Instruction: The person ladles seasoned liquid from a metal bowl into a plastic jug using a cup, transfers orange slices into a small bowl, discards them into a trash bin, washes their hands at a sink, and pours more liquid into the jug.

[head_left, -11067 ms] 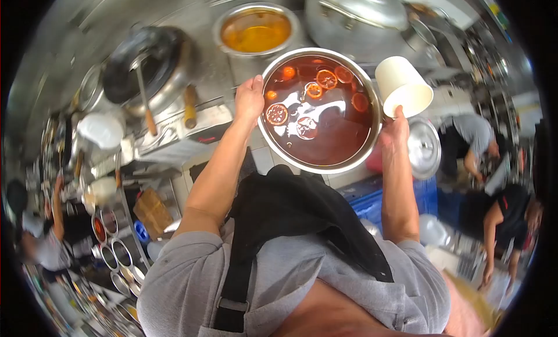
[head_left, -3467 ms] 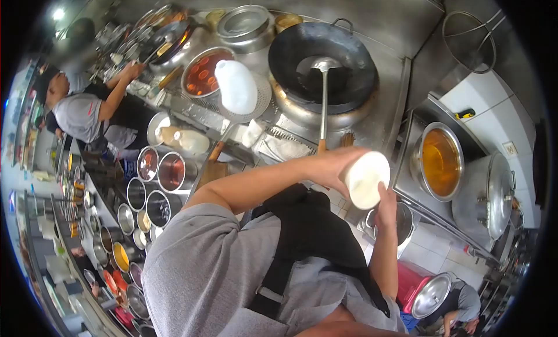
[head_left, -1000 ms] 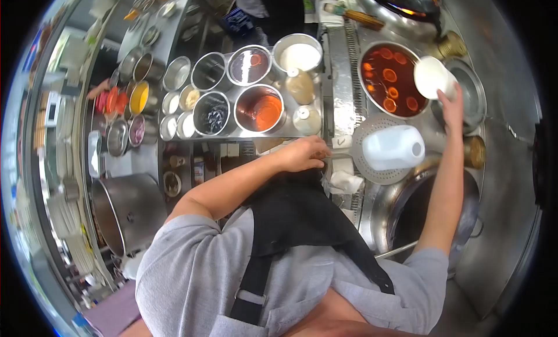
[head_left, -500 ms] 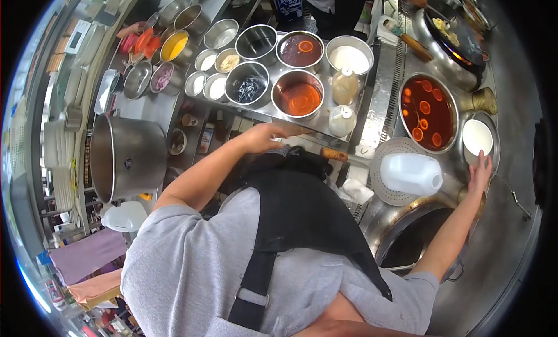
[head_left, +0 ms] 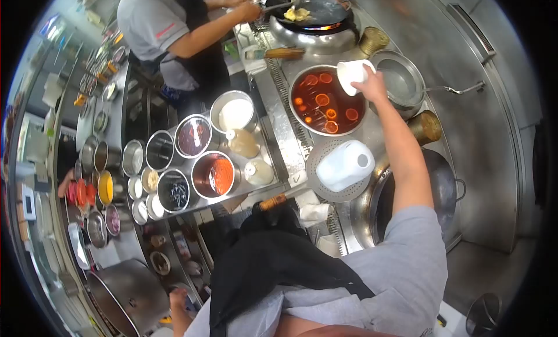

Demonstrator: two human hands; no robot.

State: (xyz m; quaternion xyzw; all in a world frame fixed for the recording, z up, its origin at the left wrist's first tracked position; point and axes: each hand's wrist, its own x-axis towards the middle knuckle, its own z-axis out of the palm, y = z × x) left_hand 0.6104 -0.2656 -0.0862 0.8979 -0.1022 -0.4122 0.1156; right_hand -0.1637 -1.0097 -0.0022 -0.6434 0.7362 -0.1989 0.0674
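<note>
My right hand [head_left: 370, 85] is closed around a white bowl [head_left: 350, 76], which is tilted on its side above the right rim of a steel pot [head_left: 290, 99]. Dark red liquid [head_left: 315, 113] with several orange citrus slices fills the pot. Just right of the hand sits a round metal strainer [head_left: 400, 80] over a container. Low at the left, my left hand [head_left: 178, 300] hangs near a big stockpot [head_left: 129, 296]; its fingers are too small and blurred to read.
A translucent plastic jug [head_left: 344, 165] lies on a perforated ladle [head_left: 317, 186] beside a large wok [head_left: 427, 180]. Several steel tubs stand left, with two squeeze bottles [head_left: 244, 144]. A co-worker [head_left: 174, 40] stirs yellow food in a wok [head_left: 325, 14] over flame.
My right hand has lifted the white bowl from the strainer and brought it left over the red liquid. My left hand has dropped away to the lower left. The view has turned.
</note>
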